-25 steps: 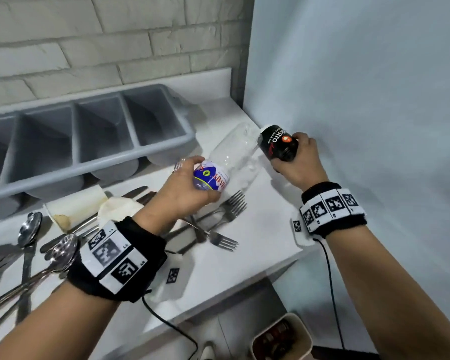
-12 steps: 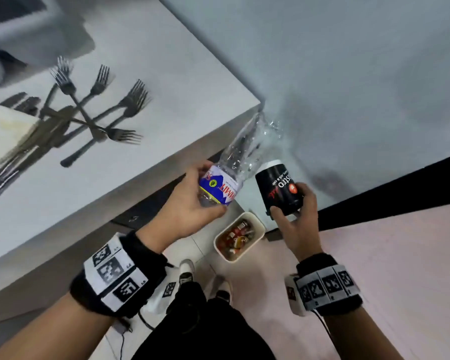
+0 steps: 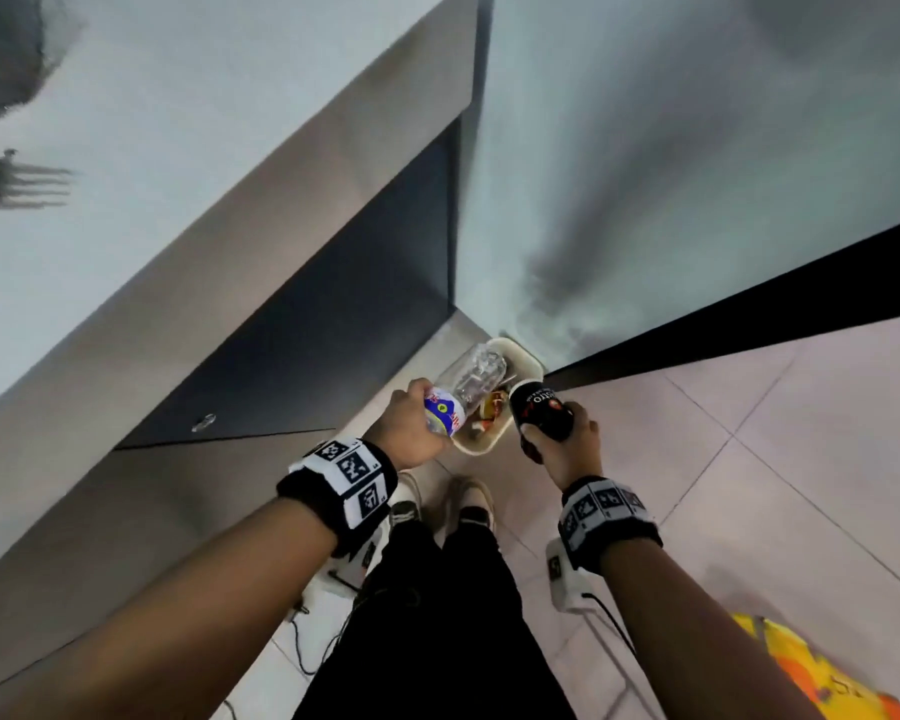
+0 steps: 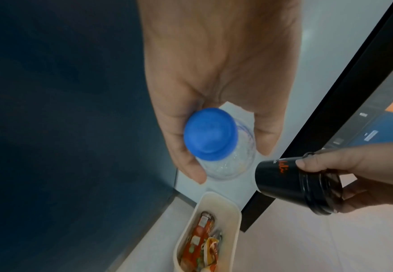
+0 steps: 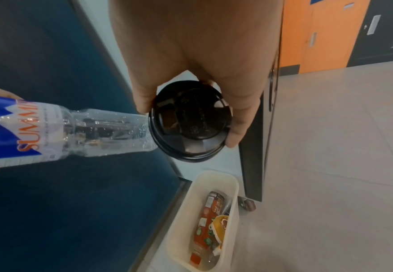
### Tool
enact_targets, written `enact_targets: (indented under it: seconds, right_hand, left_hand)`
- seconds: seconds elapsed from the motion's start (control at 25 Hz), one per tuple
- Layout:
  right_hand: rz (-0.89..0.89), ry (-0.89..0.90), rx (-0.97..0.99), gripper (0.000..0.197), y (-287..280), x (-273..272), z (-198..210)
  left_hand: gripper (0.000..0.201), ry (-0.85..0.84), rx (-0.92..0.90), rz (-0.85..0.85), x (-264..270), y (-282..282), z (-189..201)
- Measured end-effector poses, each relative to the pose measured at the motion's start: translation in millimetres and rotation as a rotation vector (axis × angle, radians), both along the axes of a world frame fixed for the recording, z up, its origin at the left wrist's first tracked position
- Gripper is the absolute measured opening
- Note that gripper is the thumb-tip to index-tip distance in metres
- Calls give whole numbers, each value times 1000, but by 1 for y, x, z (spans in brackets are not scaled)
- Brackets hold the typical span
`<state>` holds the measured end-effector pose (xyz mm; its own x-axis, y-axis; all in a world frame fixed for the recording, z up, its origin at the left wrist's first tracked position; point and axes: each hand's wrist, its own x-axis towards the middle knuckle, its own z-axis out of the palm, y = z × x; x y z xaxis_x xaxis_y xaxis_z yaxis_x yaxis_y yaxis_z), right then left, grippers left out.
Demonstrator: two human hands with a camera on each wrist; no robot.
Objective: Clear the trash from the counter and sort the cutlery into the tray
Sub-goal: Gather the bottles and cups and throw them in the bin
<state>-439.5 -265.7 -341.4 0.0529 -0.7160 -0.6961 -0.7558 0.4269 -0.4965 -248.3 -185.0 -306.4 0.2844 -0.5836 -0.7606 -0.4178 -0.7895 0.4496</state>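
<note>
My left hand (image 3: pixel 409 431) grips a clear, crumpled plastic bottle (image 3: pixel 471 384) by its blue label end; its blue cap (image 4: pixel 210 133) faces the left wrist camera. My right hand (image 3: pixel 562 441) holds a black paper cup (image 3: pixel 539 410) with a black lid (image 5: pixel 189 121). Both are held above a cream trash bin (image 3: pixel 520 358) on the floor, which holds a red-orange wrapper (image 5: pixel 210 217) and other rubbish. In the right wrist view the bottle (image 5: pixel 74 131) points toward the cup. A fork (image 3: pixel 19 181) lies blurred on the white counter (image 3: pixel 178 122) at upper left.
The bin (image 5: pixel 184 217) stands in the corner between the dark cabinet front (image 3: pixel 333 314) and a pale wall (image 3: pixel 671 174) with a black skirting. My shoes (image 3: pixel 463 498) stand on the tiled floor just before it. An orange and yellow object (image 3: pixel 811 672) lies at lower right.
Both hands have carried the bottle and cup off the counter and down over the floor bin. My view has tipped downward, and the cutlery tray has left the picture.
</note>
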Motion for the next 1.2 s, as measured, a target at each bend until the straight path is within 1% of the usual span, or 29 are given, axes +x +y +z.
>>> enact_targets:
  seconds: [0.12,0.24,0.28,0.4,0.48,0.56,0.64,0.68,0.76,0.84,0.88,0.96,1.04,1.12,1.2]
  right_hand:
    - [3,74,22,74,-1,14,-75]
    - [23,139,15,76,-5,29,-149]
    - [23,157,6,77,-8,33,-170]
    - [33,235,-41,79,-10,40,-218]
    - [63,285,-65,82,-14,43,-246]
    - [136,269,-8,86,-15,46,-266]
    - [221,228,78,82,-16,47,-275]
    - [222,209,105,75,-17,45,-276]
    - [175,172,119,58,-17,38,-265]
    - [185,166,125,47,-13,31,-237]
    - [213,160,130,44,-11,29,-217]
    - [264,124,123,38,-8,29,-167]
    - [309,70,69,35,-11,31,-115]
    - [318,3,9,32,-11,33,-50]
    - [335,-59,-62,31,-14,37,12]
  left_hand:
    - [85,-29,59,-95,5,-14,-76]
    - [83,-38,96,-134,6,-25,-150]
    - [82,-39,95,-128,5,-29,-173]
    - [82,-36,85,-112,-1,-42,-225]
    - [83,-42,82,-130,-7,-51,-254]
    - [87,-23,77,-181,-14,-58,-276]
    - [97,30,68,-245,-18,-64,-285]
    - [97,52,76,-254,-19,-65,-287]
    - [79,122,102,-212,-20,-69,-277]
    - [60,161,87,-113,-20,-71,-249]
    - [55,171,68,-54,-18,-69,-231]
    - [48,195,26,26,-15,-62,-185]
    - [41,219,-10,77,-12,-55,-139]
    - [34,221,-58,119,-9,-45,-82]
    - [33,180,-123,153,-5,-38,-20]
